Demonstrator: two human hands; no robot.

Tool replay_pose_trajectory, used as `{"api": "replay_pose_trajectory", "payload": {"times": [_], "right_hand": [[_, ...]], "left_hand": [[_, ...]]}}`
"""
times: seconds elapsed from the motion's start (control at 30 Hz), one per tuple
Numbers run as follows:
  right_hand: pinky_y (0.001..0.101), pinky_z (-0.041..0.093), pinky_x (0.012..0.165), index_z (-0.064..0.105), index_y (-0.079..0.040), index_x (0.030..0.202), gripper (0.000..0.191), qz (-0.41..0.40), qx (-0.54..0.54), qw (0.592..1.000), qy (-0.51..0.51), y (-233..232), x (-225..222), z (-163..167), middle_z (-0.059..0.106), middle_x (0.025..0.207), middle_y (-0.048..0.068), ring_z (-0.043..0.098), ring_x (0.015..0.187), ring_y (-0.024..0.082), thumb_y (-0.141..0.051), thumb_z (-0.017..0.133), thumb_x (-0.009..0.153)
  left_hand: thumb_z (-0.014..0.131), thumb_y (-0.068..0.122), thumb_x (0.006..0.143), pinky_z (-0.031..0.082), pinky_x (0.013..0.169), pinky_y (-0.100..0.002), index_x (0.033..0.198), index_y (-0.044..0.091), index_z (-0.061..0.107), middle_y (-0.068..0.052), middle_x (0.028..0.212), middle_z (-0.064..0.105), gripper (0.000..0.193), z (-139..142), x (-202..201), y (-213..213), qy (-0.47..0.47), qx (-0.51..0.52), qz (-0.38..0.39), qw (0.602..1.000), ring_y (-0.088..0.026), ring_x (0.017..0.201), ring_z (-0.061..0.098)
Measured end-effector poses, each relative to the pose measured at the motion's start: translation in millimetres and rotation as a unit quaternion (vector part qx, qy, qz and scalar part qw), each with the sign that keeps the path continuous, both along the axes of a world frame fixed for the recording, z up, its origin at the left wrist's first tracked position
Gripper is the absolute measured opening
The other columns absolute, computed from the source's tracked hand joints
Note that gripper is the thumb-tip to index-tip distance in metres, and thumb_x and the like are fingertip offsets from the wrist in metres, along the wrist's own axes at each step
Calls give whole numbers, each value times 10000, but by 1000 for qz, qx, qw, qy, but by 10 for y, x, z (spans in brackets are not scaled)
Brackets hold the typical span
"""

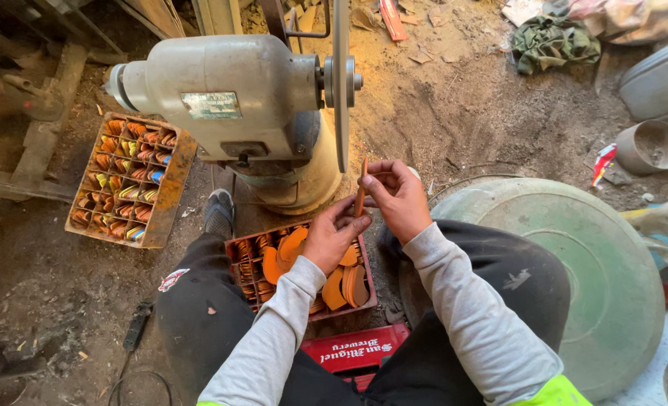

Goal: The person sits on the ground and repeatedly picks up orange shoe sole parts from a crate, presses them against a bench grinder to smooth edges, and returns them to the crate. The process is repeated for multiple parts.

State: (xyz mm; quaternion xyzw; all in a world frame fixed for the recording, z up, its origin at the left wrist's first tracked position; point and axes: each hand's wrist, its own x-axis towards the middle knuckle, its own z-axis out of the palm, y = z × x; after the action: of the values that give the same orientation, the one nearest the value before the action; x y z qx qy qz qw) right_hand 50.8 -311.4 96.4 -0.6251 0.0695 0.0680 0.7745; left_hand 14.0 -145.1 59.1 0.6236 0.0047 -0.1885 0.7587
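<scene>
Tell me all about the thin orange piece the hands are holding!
The thin orange flat piece is seen edge-on, standing nearly upright, so it looks like a narrow strip. Its material is unclear. The left hand pinches its lower end, the right hand its upper part, close beside the grey grinding machine's thin upright wheel.

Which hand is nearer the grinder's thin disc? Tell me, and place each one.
Right. The right hand holds the orange piece's upper end just below the disc; the left hand grips its lower end, farther down over the crate.
</scene>
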Motion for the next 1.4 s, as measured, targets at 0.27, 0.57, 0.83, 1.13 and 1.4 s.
{"api": "replay_pose_trajectory", "payload": {"times": [0.27, 0.57, 0.83, 1.13, 1.4], "right_hand": [[342, 641, 802, 576, 15, 1188, 251, 4, -10, 1000, -16, 47, 90, -18, 708, 1062, 104, 706, 951, 164, -125, 650, 993], [319, 584, 867, 641, -12, 1310, 358, 14, -193, 973, -122, 167, 94, -1, 677, 1219, 98, 694, 1066, 175, -39, 587, 957], [323, 575, 903, 620, -19, 1367, 447, 21, -240, 957, -161, 139, 220, 87, 618, 1269, 139, 690, 1062, 229, -14, 524, 931], [331, 590, 922, 635, -4, 1346, 475, -7, -255, 949, -188, 84, 212, 246, 618, 1257, 156, 672, 1126, 271, 21, 485, 896], [316, 576, 853, 696, -16, 1238, 391, 114, -298, 944, -90, -83, 92, 75, 686, 1150, 134, 723, 989, 253, 7, 530, 885]], "left_hand": [[718, 84, 946, 558, 928, -263, 1433, -60, 523, -79, 1241, 704, 544, 41, 120, -1, -9, -46, -1, 999, -118, 1047, 682], [706, 102, 954, 589, 929, -296, 1396, -57, 568, -108, 1155, 726, 490, -88, 305, 89, 19, -49, 25, 998, -155, 1020, 702], [713, 189, 970, 595, 921, -299, 1315, -61, 642, -103, 1174, 731, 432, 12, 462, 14, -25, -10, 26, 999, -147, 1027, 706], [709, 183, 972, 592, 900, -290, 1299, -50, 658, -89, 1153, 735, 404, 124, 488, -53, -20, 6, 18, 1000, -134, 1004, 700], [828, 139, 805, 605, 820, -258, 1328, -5, 615, -62, 1019, 745, 583, 168, 274, 65, -66, 233, 16, 970, -107, 883, 714]]}}
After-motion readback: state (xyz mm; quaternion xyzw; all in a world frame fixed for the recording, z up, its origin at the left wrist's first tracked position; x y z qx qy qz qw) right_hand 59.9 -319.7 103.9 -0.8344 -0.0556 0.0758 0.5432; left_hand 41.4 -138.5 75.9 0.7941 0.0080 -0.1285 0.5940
